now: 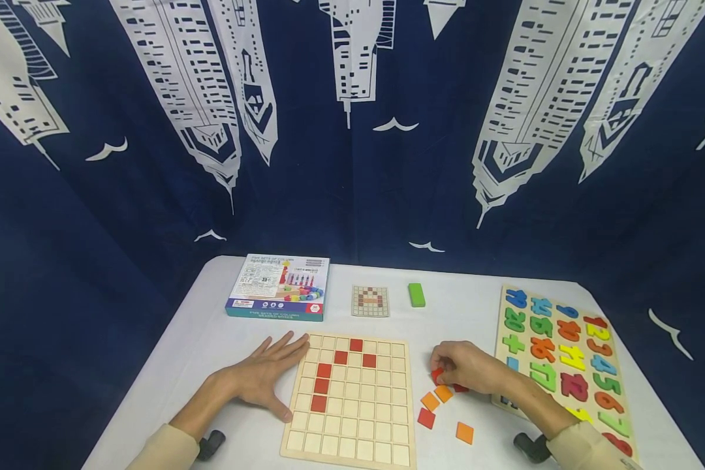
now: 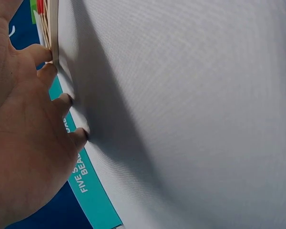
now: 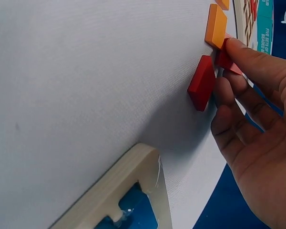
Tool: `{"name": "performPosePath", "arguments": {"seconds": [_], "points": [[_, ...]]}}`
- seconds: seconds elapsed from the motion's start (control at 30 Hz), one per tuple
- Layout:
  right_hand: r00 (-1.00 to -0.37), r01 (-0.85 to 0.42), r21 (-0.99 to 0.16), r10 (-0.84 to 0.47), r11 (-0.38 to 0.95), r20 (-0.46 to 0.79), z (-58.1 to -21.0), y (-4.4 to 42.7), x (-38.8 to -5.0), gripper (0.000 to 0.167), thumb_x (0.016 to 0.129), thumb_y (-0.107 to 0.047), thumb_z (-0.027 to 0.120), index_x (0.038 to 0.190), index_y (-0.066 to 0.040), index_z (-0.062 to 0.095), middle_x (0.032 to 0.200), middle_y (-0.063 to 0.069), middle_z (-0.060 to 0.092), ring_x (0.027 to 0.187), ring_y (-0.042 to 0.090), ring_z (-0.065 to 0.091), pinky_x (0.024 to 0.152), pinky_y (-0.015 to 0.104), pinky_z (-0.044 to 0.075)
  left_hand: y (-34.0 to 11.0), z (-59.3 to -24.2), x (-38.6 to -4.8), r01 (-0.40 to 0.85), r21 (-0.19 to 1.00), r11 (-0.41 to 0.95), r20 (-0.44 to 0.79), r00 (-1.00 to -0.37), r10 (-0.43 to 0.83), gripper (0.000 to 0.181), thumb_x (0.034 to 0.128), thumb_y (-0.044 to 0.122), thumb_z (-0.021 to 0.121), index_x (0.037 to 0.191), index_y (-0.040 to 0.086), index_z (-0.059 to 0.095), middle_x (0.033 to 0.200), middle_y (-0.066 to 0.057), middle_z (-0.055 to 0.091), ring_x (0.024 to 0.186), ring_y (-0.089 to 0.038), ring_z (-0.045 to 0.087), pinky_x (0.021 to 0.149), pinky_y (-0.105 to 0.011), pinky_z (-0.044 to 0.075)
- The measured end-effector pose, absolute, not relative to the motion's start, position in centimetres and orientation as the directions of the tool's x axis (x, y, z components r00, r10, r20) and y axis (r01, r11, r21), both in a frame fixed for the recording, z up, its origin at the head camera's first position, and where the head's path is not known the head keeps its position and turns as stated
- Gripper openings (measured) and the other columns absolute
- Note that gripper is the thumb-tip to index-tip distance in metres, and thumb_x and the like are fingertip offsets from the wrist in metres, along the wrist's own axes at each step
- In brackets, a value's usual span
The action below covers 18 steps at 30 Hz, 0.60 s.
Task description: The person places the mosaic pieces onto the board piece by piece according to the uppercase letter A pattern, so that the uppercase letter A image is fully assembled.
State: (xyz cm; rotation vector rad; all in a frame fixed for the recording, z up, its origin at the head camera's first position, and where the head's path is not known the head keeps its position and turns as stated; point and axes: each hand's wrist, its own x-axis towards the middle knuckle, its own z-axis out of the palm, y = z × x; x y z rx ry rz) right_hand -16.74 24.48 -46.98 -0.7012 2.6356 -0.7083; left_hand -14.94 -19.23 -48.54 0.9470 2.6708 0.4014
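Note:
My left hand [image 1: 264,375] lies with fingers spread at the left edge of a wooden grid board [image 1: 367,412], its thumb and fingertips touching the rim. Several red squares fill cells in the board's upper and left part, such as the top red square [image 1: 356,344]. To the right of the board, my right hand [image 1: 467,367] pinches a red square tile [image 3: 227,59] between thumb and fingers, low over the table. Another red tile [image 3: 202,83] lies just beside those fingers. Near them are orange tiles [image 1: 443,393] and a further red tile [image 1: 425,418].
A number puzzle board [image 1: 555,408] lies at the right, partly under my right forearm. Behind the grid stand a boxed set [image 1: 278,287], a small pattern card [image 1: 370,301] and a green block [image 1: 416,295]. A lone orange tile [image 1: 465,433] lies nearer the front.

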Motion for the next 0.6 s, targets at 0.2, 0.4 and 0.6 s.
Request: {"name": "performPosePath", "arguments": {"seconds": [0.2,0.4,0.6], "points": [[-0.828,-0.379,-0.533,-0.535,0.757,-0.170,-46.97,24.52,-16.73,0.019,0.075,-0.021,0.076,0.085,-0.026,0.061,0.067,-0.011,0.052,0.061,0.008,0.050,0.050,0.022,0.045,-19.26,-48.50,-14.85,0.569,0.355,0.742,-0.162,-0.744,0.648,0.130,0.0483,0.081,0.064,0.149,0.015,0.015,0.155,0.000,0.004,0.140,-0.031,0.001,0.108,-0.058,0.005],[-0.826,-0.379,-0.539,-0.537,0.752,-0.169,-47.01,24.50,-16.80,0.018,0.075,-0.022,0.077,0.082,-0.027,0.061,0.066,-0.011,0.053,0.060,0.007,0.051,0.049,0.022,0.045,-19.22,-48.40,-14.76,0.565,0.357,0.743,-0.167,-0.744,0.647,0.129,0.0492,0.081,0.064,0.149,0.015,0.015,0.155,0.000,0.004,0.140,-0.031,0.001,0.108,-0.058,0.005],[-0.817,-0.378,-0.567,-0.552,0.731,-0.167,-46.99,24.39,-16.94,0.017,0.075,-0.024,0.076,0.081,-0.027,0.061,0.066,-0.012,0.055,0.063,0.007,0.052,0.052,0.022,0.045,-19.18,-48.26,-14.79,0.566,0.352,0.746,-0.169,-0.745,0.645,0.130,0.0488,0.080,0.064,0.149,0.015,0.014,0.155,0.000,0.004,0.140,-0.031,0.001,0.108,-0.058,0.004]]}}
